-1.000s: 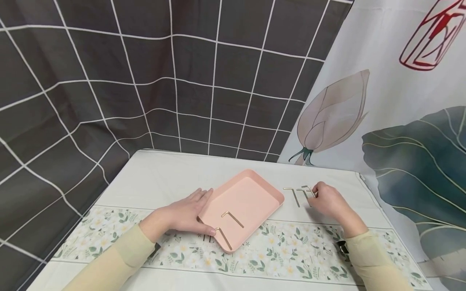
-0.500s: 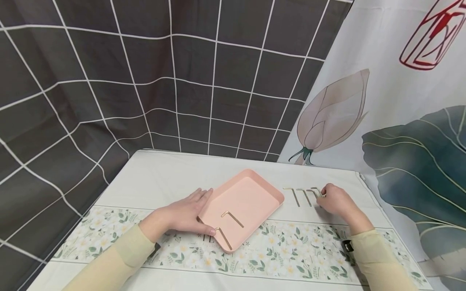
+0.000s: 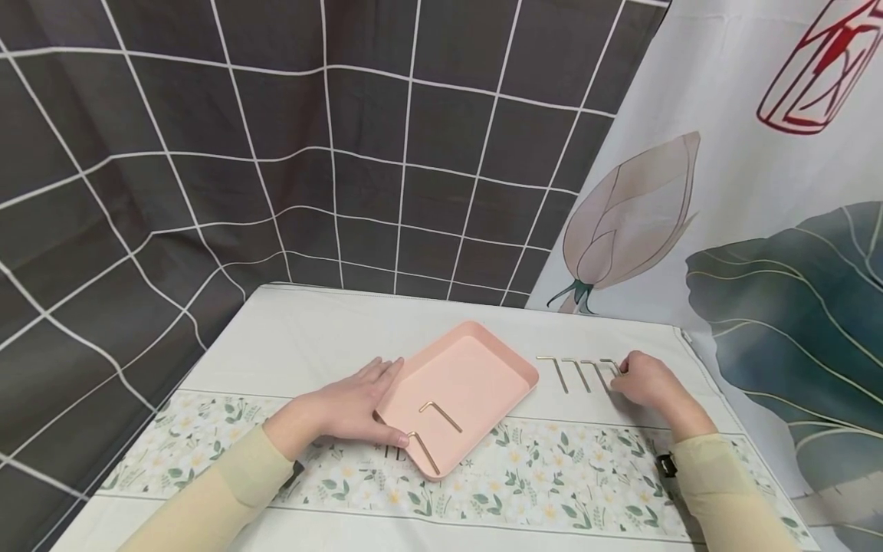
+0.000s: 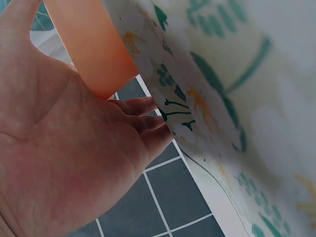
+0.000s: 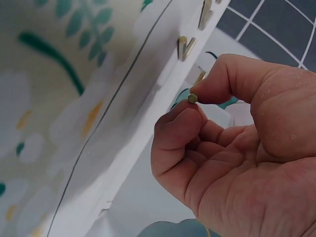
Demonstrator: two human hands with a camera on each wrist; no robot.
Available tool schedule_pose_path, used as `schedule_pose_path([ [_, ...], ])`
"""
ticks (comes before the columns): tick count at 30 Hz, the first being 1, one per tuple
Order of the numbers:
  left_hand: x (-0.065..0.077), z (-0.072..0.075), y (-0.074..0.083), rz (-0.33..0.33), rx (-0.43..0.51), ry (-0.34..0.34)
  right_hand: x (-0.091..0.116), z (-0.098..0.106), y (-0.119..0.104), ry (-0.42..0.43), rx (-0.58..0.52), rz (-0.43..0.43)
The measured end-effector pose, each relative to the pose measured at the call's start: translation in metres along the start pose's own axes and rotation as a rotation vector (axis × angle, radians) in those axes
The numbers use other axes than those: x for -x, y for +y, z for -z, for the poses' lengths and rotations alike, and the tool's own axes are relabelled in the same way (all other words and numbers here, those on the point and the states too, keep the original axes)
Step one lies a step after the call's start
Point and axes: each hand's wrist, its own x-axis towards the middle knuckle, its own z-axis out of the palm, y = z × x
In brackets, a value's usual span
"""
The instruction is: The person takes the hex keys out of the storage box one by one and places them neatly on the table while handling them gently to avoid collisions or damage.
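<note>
My right hand (image 3: 647, 383) pinches a gold L-shaped hex key (image 3: 610, 361) between thumb and fingertips, low over the table at the right end of a row. In the right wrist view, the six-sided end of this hex key (image 5: 192, 98) shows at the fingertips. To its left lie three more, such as a hex key (image 3: 555, 376) nearest the tray. My left hand (image 3: 348, 402) rests against the left side of the pink tray (image 3: 476, 368), fingers straight and thumb spread. Inside the tray are two others, a hex key (image 3: 442, 416) and a hex key (image 3: 424, 453) by the thumb.
A white cloth with a flowered band covers the table (image 3: 310, 326). Behind it hangs a dark curtain (image 3: 366, 184) with a white grid. A pale curtain (image 3: 731, 230) with printed plants hangs at the right.
My right hand has moved to the right in small steps. A hex key it held now lies in the row, and it holds another beside it. The left hand and tray stay put.
</note>
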Motion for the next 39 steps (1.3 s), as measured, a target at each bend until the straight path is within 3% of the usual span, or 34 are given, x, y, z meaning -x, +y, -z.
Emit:
schedule_pose_path([
  [17,0.000,-0.001,-0.001,0.003,-0.002,0.001,-0.010,-0.005,0.010,0.004,0.014,0.002],
  [39,-0.002,-0.004,-0.005,-0.001,-0.006,0.006,-0.013,-0.007,0.006,-0.022,0.047,0.004],
])
